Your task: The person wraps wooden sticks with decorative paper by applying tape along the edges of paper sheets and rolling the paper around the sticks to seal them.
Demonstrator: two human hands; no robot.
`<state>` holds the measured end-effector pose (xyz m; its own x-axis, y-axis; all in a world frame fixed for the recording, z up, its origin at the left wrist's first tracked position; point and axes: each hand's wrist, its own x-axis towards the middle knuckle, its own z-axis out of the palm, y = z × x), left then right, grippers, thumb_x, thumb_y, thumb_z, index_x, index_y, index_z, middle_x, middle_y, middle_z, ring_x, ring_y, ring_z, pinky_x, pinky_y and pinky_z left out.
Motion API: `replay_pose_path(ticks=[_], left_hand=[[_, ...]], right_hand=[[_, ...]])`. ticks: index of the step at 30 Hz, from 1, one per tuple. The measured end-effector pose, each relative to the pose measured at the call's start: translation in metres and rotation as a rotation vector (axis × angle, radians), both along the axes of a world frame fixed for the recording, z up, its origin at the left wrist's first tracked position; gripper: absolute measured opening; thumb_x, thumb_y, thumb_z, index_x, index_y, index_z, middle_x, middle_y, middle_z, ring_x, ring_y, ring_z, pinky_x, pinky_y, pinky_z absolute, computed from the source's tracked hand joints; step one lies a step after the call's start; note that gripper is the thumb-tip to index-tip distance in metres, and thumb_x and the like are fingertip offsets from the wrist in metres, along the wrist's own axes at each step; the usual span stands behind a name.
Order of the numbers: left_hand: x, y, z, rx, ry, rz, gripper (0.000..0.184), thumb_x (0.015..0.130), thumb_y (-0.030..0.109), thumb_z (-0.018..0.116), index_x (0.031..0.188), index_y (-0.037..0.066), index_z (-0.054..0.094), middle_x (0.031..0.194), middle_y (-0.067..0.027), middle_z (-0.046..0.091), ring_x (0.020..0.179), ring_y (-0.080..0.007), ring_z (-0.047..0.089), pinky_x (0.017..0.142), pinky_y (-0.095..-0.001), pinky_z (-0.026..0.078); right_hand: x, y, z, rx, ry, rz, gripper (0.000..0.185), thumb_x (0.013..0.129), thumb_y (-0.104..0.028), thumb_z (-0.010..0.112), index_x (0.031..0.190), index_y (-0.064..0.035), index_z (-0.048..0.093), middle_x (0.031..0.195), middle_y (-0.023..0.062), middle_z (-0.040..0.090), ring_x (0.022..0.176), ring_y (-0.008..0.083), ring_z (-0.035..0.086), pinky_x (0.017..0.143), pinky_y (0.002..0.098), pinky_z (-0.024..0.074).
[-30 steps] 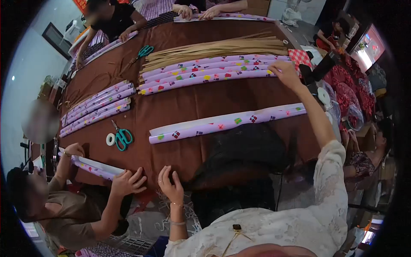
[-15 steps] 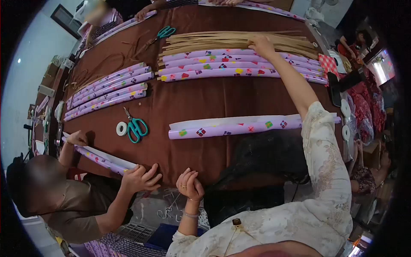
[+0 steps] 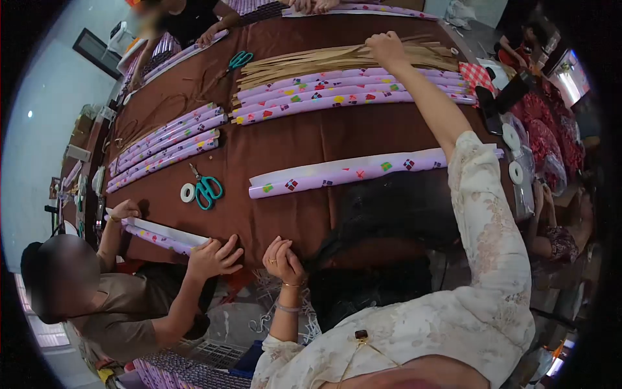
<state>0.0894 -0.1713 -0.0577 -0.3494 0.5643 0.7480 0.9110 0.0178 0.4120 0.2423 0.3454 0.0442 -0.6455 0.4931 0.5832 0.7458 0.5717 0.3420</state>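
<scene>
My right hand (image 3: 387,52) is stretched across the table, fingers pinched at the bundle of long brown strips (image 3: 291,68), and a strip seems to be between its fingertips. Just in front of the bundle lie several lilac patterned rolls (image 3: 311,104). Under my right forearm rests a partly rolled lilac sheet (image 3: 337,178), its white inner side showing along the back edge. Near the table's front edge, my left hand (image 3: 283,259) is held up with curled fingers and nothing visible in it.
More lilac rolls (image 3: 168,146) lie at left, near teal-handled scissors (image 3: 208,191) and a white tape roll (image 3: 187,192). A co-worker's hand (image 3: 215,257) holds another sheet close to my left hand. Other scissors (image 3: 240,59) lie farther back; a phone (image 3: 488,110) is at right.
My right hand has risen slightly from the strips and shifted toward the far side. My left hand stays curled in nearly the same place. The whole view has shifted a little.
</scene>
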Motion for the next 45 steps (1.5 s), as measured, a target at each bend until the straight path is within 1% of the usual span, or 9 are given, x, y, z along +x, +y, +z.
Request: replay_pose_path(ticks=[13,19,21,25,31,35,40,42,45], left_hand=[[-0.003,-0.001,-0.002,0.014,0.116,0.036,0.015,0.088,0.01,0.048,0.091,0.003,0.06,0.093,-0.0125,0.06,0.08,-0.0247,0.056,0.07,-0.0342,0.046],[0.018,0.01,0.059,-0.024,-0.608,-0.038,0.02,0.083,0.004,0.055,0.102,0.0,0.056,0.096,-0.0109,0.059,0.088,-0.0223,0.056,0.08,-0.0316,0.042],[0.022,0.039,0.093,-0.1,-0.236,-0.163,0.03,0.081,0.007,0.058,0.109,-0.001,0.052,0.101,-0.013,0.057,0.089,-0.0244,0.055,0.082,-0.0326,0.042],[0.049,0.14,0.134,-0.019,-0.188,-0.292,0.069,0.068,0.027,0.074,0.121,-0.001,0.04,0.108,-0.0199,0.052,0.094,-0.0357,0.053,0.084,-0.0388,0.042],[0.019,0.244,0.089,-0.708,0.203,-0.089,0.054,0.064,0.052,0.067,0.084,0.003,0.059,0.092,-0.0162,0.06,0.087,-0.0331,0.057,0.074,-0.0415,0.047],[0.01,0.267,0.057,-0.791,0.169,-0.184,0.04,0.067,0.048,0.065,0.083,0.012,0.064,0.087,-0.0107,0.062,0.084,-0.0296,0.059,0.069,-0.0414,0.047],[-0.015,0.3,0.097,-0.675,0.123,-0.305,0.021,0.075,0.034,0.062,0.084,0.015,0.066,0.08,-0.0099,0.064,0.074,-0.031,0.06,0.064,-0.0412,0.047],[-0.051,0.336,0.129,-0.444,0.206,-0.068,0.02,0.076,0.03,0.06,0.084,0.012,0.067,0.073,-0.0124,0.063,0.071,-0.0296,0.062,0.062,-0.0401,0.049],[-0.099,0.354,0.17,-0.171,0.673,0.352,0.045,0.074,0.017,0.063,0.116,0.005,0.051,0.106,-0.0199,0.056,0.108,-0.0336,0.049,0.081,-0.0432,0.044]], right_hand=[[0.081,-0.084,0.166,0.359,0.488,0.087,0.023,0.083,-0.013,0.05,0.104,-0.0105,0.059,0.093,0.0078,0.059,0.082,0.0223,0.058,0.079,0.0368,0.0429],[0.143,-0.141,0.22,0.338,0.544,0.074,0.025,0.085,-0.015,0.05,0.108,-0.0099,0.057,0.098,0.0082,0.057,0.087,0.0216,0.056,0.081,0.0352,0.0426],[0.156,-0.154,0.225,0.31,0.557,0.065,0.026,0.085,-0.016,0.05,0.109,-0.0097,0.056,0.1,0.0084,0.057,0.088,0.0214,0.056,0.081,0.0347,0.0425],[0.174,-0.172,0.235,0.273,0.591,0.037,0.027,0.086,-0.018,0.049,0.112,-0.0093,0.055,0.104,0.0087,0.056,0.092,0.021,0.055,0.082,0.0337,0.0424],[0.246,-0.199,0.235,0.232,0.616,-0.102,0.031,0.088,-0.02,0.049,0.116,-0.0086,0.052,0.11,0.0091,0.055,0.096,0.0204,0.054,0.084,0.0321,0.0421],[0.336,-0.248,0.21,0.164,0.6,-0.315,0.033,0.089,-0.022,0.049,0.119,-0.0082,0.051,0.114,0.0094,0.054,0.099,0.02,0.053,0.085,0.0311,0.0419],[0.408,-0.356,0.156,0.014,0.616,-0.615,0.036,0.09,-0.024,0.048,0.122,-0.0077,0.049,0.118,0.0098,0.052,0.103,0.0194,0.052,0.087,0.0298,0.0416],[0.412,-0.386,0.14,-0.037,0.63,-0.658,0.035,0.091,-0.024,0.048,0.122,-0.0078,0.05,0.118,0.0097,0.053,0.103,0.0195,0.053,0.086,0.0298,0.0424],[0.404,-0.417,0.121,-0.139,0.671,-0.691,0.03,0.091,-0.024,0.049,0.115,-0.0086,0.055,0.114,0.009,0.056,0.1,0.0201,0.055,0.081,0.0308,0.0462]])
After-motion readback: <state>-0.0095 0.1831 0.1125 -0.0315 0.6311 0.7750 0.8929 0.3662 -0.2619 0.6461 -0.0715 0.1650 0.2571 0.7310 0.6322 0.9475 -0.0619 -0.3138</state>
